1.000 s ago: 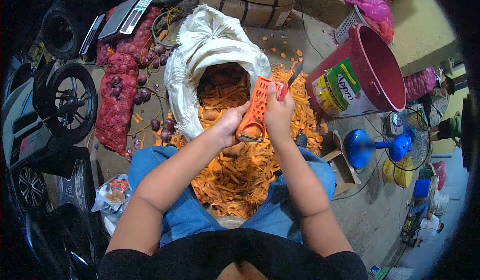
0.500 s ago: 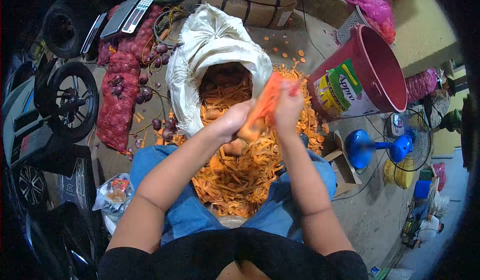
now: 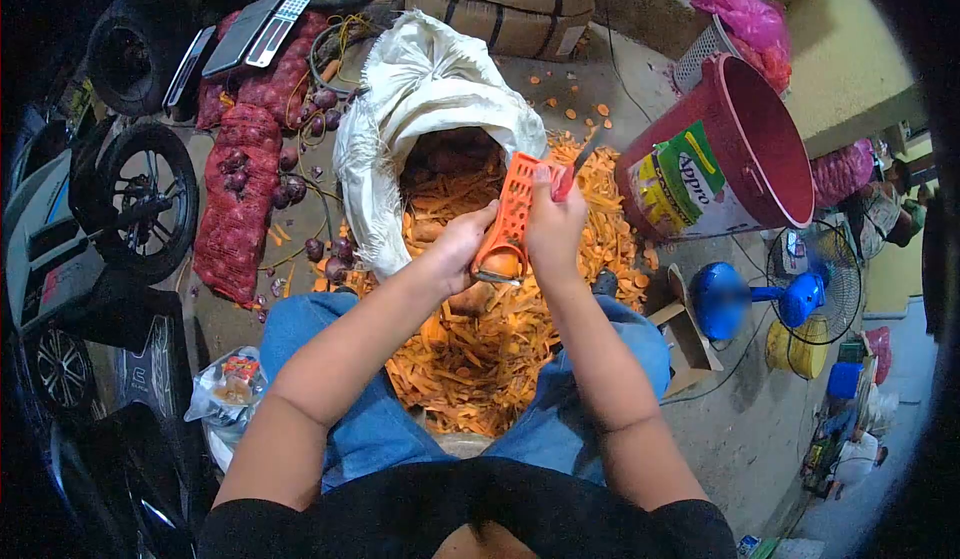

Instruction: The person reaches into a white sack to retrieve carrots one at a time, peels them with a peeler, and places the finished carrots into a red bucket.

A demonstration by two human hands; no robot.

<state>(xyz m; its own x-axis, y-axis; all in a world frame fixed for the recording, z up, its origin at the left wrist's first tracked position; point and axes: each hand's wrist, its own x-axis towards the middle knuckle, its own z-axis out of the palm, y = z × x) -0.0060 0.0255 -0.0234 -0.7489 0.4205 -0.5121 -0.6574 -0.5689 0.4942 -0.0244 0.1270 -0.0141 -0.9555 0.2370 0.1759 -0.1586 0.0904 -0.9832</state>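
My right hand (image 3: 555,227) is closed round an orange plastic peeler (image 3: 513,204) with slots in its broad handle. A red handle (image 3: 563,185) also shows in that hand, with what looks like a dark knife blade beyond it. My left hand (image 3: 466,247) is closed on a carrot (image 3: 503,263), which lies mostly hidden behind the peeler's blade end. Below both hands, between my knees, spreads a heap of carrot peelings (image 3: 475,369). In front of them a white woven sack (image 3: 370,174) gapes open, with whole carrots (image 3: 430,230) at its mouth.
To the right a large red bucket (image 3: 735,139) tilts on the peelings' edge, near a blue fan (image 3: 720,299) and a cardboard box (image 3: 690,344). At left lie red mesh sacks of onions (image 3: 238,239), a scale (image 3: 245,34) and a motorbike wheel (image 3: 148,204).
The peeler was blurred by motion and slanted over the carrot; now it is sharper, more upright, its slotted face turned toward me. My right hand has shifted slightly left and down.
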